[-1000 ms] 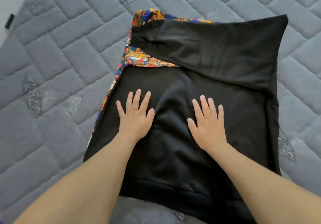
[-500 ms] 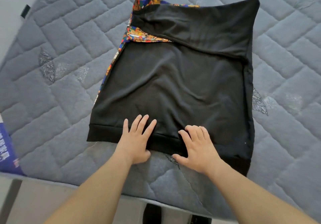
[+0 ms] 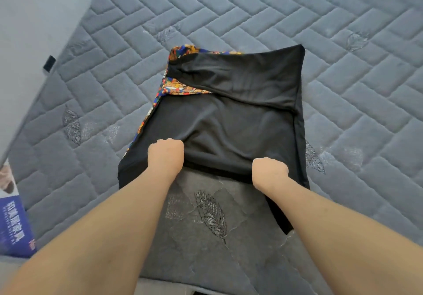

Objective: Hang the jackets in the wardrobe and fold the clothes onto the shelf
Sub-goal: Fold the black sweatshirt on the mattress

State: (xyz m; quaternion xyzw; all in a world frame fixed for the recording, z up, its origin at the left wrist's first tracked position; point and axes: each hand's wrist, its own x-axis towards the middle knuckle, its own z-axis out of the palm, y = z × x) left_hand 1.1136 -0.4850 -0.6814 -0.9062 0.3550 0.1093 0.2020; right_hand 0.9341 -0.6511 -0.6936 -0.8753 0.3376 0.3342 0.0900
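A black garment [image 3: 229, 123] with a colourful printed lining showing at its far left edge lies partly folded on the grey quilted mattress [image 3: 343, 43]. Its sleeve is folded across the far end. My left hand [image 3: 166, 155] grips the near hem at the left, fingers curled under the cloth. My right hand [image 3: 270, 172] grips the same hem further right. Between the two hands the hem is raised off the mattress and drawn away from me; the hem's outer corners still hang down by my forearms.
A blue printed box [image 3: 13, 221] sits at the mattress's near left edge. A grey wall [image 3: 34, 20] runs along the left side. The mattress's near edge [image 3: 183, 285] lies just below my forearms.
Both hands slid from the middle of the garment back to its near hem, curled round it and lifted it up and away from me.
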